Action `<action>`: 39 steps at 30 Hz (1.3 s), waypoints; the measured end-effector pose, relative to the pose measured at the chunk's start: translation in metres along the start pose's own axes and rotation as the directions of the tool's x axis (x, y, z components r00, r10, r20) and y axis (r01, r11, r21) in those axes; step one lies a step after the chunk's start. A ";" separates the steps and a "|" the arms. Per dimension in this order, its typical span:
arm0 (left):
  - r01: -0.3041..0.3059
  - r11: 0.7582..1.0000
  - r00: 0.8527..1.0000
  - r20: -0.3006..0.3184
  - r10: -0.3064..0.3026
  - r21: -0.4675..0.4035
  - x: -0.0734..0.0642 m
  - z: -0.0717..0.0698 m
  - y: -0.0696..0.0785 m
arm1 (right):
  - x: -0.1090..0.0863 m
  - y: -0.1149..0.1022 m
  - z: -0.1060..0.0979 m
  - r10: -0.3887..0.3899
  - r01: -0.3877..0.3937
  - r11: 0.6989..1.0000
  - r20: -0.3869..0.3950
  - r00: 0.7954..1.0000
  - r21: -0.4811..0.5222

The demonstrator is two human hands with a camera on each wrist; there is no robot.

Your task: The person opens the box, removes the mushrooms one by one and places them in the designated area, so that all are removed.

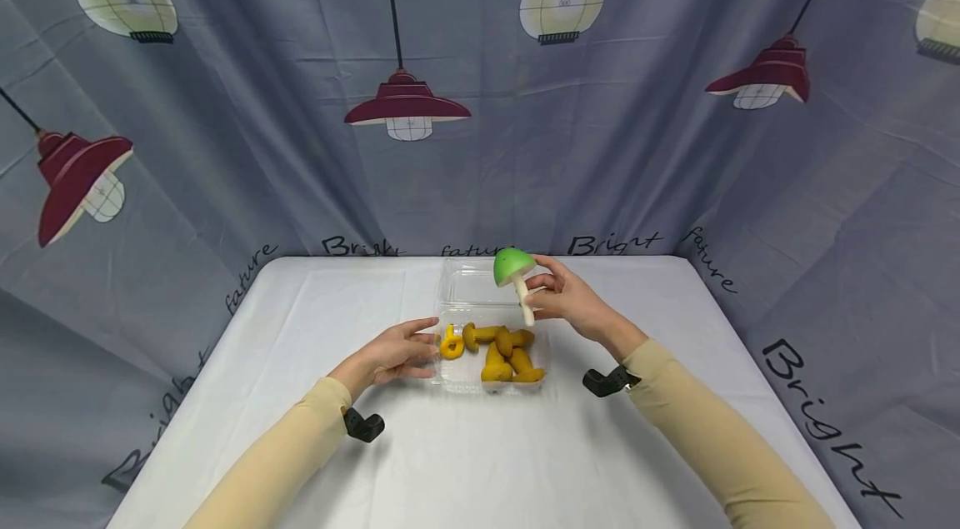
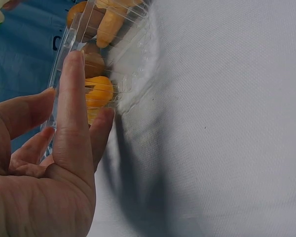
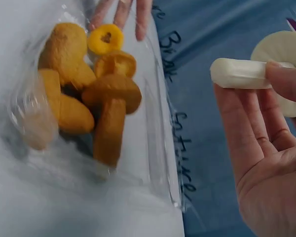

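My right hand (image 1: 568, 298) pinches a model mushroom (image 1: 513, 266) by its white stem, above the back right of a clear plastic box (image 1: 459, 380). The mushroom's green domed cap points up and its stem hangs slightly tilted. In the right wrist view the thumb presses the pale stem (image 3: 239, 74). My left hand (image 1: 395, 354) rests against the box's left side, its fingers extended along the wall. Inside the box lie several brown mushrooms (image 1: 497, 371), bunched mainly to the right, and one bright yellow mushroom (image 1: 452, 346) close to the left hand.
The box's hinged lid (image 1: 468, 283) lies folded back behind it. A white cloth covers the table (image 1: 450, 462). Beyond the table's back edge hangs a grey-blue curtain (image 1: 465, 187) printed with lamps and lettering.
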State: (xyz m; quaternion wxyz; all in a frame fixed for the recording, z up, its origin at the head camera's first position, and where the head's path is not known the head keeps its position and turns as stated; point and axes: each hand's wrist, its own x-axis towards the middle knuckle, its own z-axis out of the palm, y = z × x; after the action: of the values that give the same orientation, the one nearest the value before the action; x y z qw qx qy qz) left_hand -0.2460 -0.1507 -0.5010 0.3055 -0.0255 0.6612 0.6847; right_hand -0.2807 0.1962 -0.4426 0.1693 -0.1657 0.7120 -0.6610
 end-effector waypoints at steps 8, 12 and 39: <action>-0.005 1.000 1.000 0.004 0.005 -0.005 -0.001 -0.001 0.000 | -0.005 0.003 -0.034 -0.016 0.024 0.998 -0.138 0.990 0.060; -0.009 1.000 1.000 -0.001 0.009 -0.008 -0.001 -0.001 0.000 | -0.009 0.006 -0.053 -0.014 0.026 0.998 -0.214 0.977 0.052; -0.008 1.000 1.000 0.011 0.008 -0.020 0.001 -0.002 -0.001 | -0.018 0.053 -0.108 0.130 -0.117 0.991 -0.311 0.942 0.060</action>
State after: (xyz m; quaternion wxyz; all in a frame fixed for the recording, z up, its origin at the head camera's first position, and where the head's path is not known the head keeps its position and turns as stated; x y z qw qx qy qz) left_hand -0.2467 -0.1527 -0.5027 0.3063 -0.0220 0.6527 0.6926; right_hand -0.3149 0.3043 -0.4874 0.0983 -0.0100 0.7254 -0.6812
